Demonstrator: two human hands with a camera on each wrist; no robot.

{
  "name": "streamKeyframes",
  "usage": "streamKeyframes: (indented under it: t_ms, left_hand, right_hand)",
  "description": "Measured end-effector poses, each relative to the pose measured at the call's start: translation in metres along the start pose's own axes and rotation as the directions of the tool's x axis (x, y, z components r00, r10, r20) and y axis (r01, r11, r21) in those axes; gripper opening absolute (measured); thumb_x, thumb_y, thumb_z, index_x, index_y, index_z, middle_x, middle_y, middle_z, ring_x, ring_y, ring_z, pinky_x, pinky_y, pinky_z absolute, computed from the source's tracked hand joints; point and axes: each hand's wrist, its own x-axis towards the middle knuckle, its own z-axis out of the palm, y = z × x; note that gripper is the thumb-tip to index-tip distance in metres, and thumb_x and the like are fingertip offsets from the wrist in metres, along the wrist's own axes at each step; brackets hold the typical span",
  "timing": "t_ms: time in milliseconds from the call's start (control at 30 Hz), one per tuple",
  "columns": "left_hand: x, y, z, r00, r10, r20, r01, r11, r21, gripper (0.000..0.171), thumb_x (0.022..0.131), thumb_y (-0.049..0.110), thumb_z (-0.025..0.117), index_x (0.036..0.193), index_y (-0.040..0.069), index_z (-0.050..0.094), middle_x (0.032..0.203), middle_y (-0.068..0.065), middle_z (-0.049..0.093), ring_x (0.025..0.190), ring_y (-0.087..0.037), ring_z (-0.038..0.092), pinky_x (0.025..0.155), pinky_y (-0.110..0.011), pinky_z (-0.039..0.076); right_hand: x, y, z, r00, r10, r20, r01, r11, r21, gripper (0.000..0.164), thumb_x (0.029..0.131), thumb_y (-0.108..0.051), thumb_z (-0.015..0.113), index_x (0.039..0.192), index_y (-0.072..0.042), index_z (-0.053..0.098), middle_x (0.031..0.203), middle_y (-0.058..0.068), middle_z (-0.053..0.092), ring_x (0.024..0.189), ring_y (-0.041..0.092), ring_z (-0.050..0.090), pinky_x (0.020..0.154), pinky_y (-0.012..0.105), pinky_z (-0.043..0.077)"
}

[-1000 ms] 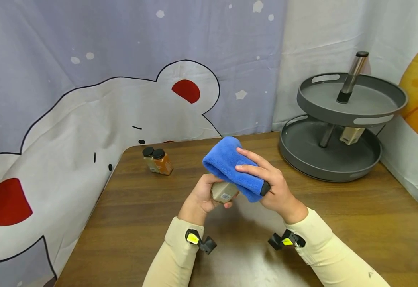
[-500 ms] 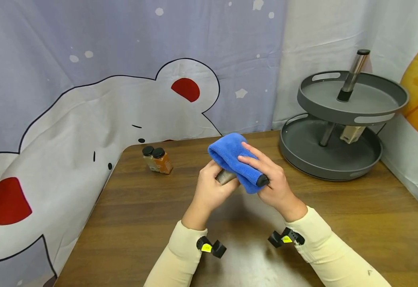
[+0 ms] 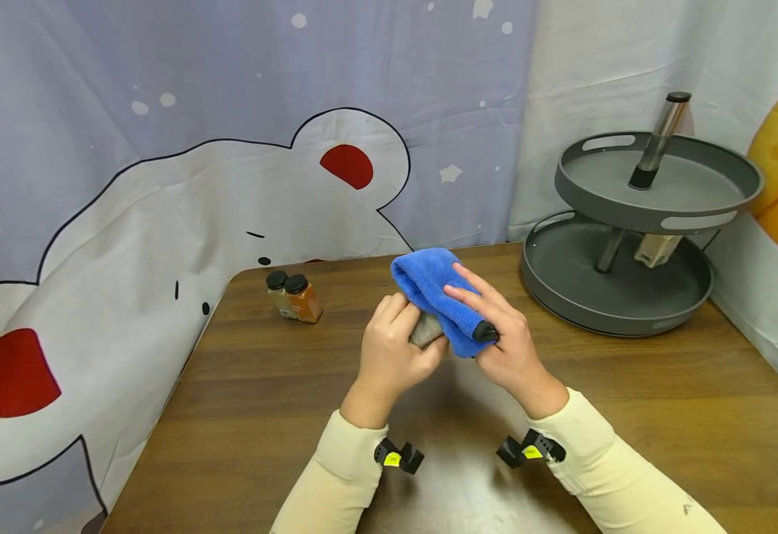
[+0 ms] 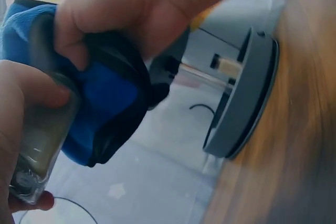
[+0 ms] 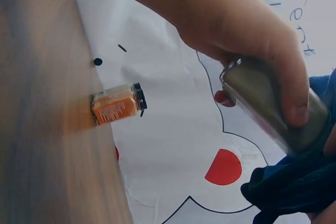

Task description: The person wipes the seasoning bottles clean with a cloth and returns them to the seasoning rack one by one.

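My left hand [image 3: 389, 360] grips a clear-walled spice jar [image 5: 262, 95] with pale contents, tilted above the wooden table. Over the jar's far end lies a folded blue cloth [image 3: 432, 285] with dark edging, and it hides that end in the head view. My right hand [image 3: 512, 345] holds the cloth, two fingers spread across its top. In the left wrist view, the jar [image 4: 39, 137] shows its glassy base past the left fingers, while the cloth [image 4: 113, 90] wraps the other end. Both hands are close together, off the tabletop.
Two black-capped spice jars stand at the table's back left, one orange [image 3: 303, 300] and one paler [image 3: 278, 295]. At the back right is a grey two-tier tray [image 3: 655, 219], with another pale jar [image 3: 657, 251] on its lower tier. A printed curtain [image 3: 228, 208] hangs behind.
My left hand has turned over, its back now upward, and the jar has turned with it. The cloth and right hand have shifted slightly up, and the cloth also a little to the right.
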Motion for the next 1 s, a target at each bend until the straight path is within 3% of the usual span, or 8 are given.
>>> streamKeyframes:
  t_ms: [167,267,367,567,700,800,867,1000]
  left_hand:
    - [-0.001,-0.001,-0.002,0.984,-0.162,0.071,0.175,0.949,-0.263,0.044,0.070,0.017,0.083,0.110,0.003,0.073,0.110,-0.013,0.071,0.092,-0.025,0.066,0.080,-0.038,0.056]
    - [0.000,-0.002,-0.005,0.936,-0.298,0.188,0.352,0.817,-0.456,0.042,0.071,0.011,0.081,0.110,-0.001,0.073,0.106,-0.013,0.073,0.090,-0.020,0.066,0.077,-0.034,0.056]
    - [0.000,-0.002,-0.006,0.844,-0.415,0.340,0.532,0.567,-0.628,0.031,0.072,0.006,0.074,0.101,-0.007,0.071,0.090,-0.008,0.073,0.076,-0.013,0.065,0.068,-0.028,0.055]
    - [-0.001,0.000,-0.008,0.627,-0.374,0.684,0.697,-0.123,-0.706,0.021,0.078,0.002,0.054,0.092,0.010,0.068,0.072,-0.001,0.066,0.052,-0.013,0.058,0.043,-0.028,0.047]
    - [-0.004,-0.001,-0.009,0.545,-0.213,0.811,0.716,-0.385,-0.582,0.023,0.078,0.012,0.053,0.099,0.014,0.063,0.079,-0.001,0.067,0.060,-0.014,0.059,0.043,-0.025,0.043]
    - [-0.006,-0.005,-0.009,0.529,-0.080,0.845,0.716,-0.493,-0.495,0.031,0.078,0.026,0.063,0.107,0.013,0.060,0.087,-0.002,0.068,0.069,-0.016,0.060,0.046,-0.023,0.043]
    - [-0.008,-0.007,-0.009,0.528,-0.027,0.849,0.716,-0.523,-0.463,0.040,0.077,0.032,0.068,0.111,0.014,0.058,0.091,-0.002,0.068,0.073,-0.017,0.061,0.048,-0.022,0.044]
    - [-0.006,-0.007,-0.009,0.523,-0.047,0.851,0.726,-0.499,-0.474,0.032,0.082,0.023,0.063,0.112,0.012,0.058,0.091,-0.003,0.068,0.073,-0.017,0.062,0.048,-0.023,0.046]
  right_hand:
    - [0.002,-0.002,0.000,0.997,-0.069,-0.018,0.070,0.996,0.049,0.035,0.097,-0.021,0.069,0.125,0.000,0.069,0.144,0.024,0.054,0.134,0.038,0.052,0.112,0.038,0.040]
    - [0.002,-0.005,0.000,0.995,-0.098,-0.021,0.099,0.993,0.061,0.042,0.097,-0.032,0.069,0.123,0.001,0.069,0.142,0.026,0.054,0.133,0.038,0.052,0.111,0.038,0.041]
    - [0.002,-0.007,-0.001,0.993,-0.117,-0.011,0.118,0.990,0.075,0.040,0.096,-0.031,0.072,0.123,-0.001,0.070,0.142,0.027,0.054,0.133,0.037,0.053,0.110,0.038,0.042]
    - [0.002,-0.010,-0.001,0.983,-0.185,-0.003,0.183,0.973,0.140,0.033,0.098,-0.024,0.068,0.123,-0.002,0.070,0.142,0.030,0.052,0.134,0.039,0.051,0.110,0.041,0.042]
    - [0.003,-0.010,-0.002,0.970,-0.245,0.001,0.240,0.953,0.182,0.036,0.095,-0.022,0.073,0.124,-0.001,0.069,0.142,0.031,0.051,0.137,0.040,0.048,0.112,0.043,0.041]
    - [0.004,-0.010,-0.002,0.957,-0.289,0.001,0.282,0.938,0.203,0.042,0.090,-0.023,0.079,0.123,0.001,0.069,0.142,0.031,0.051,0.137,0.041,0.047,0.113,0.045,0.039]
    - [0.004,-0.010,-0.003,0.954,-0.301,-0.001,0.294,0.933,0.209,0.045,0.087,-0.024,0.082,0.122,0.001,0.070,0.142,0.032,0.052,0.137,0.042,0.047,0.113,0.046,0.039]
    - [0.003,-0.009,-0.003,0.966,-0.257,-0.002,0.252,0.946,0.204,0.041,0.091,-0.025,0.078,0.122,0.000,0.070,0.142,0.031,0.052,0.136,0.040,0.048,0.111,0.043,0.041]
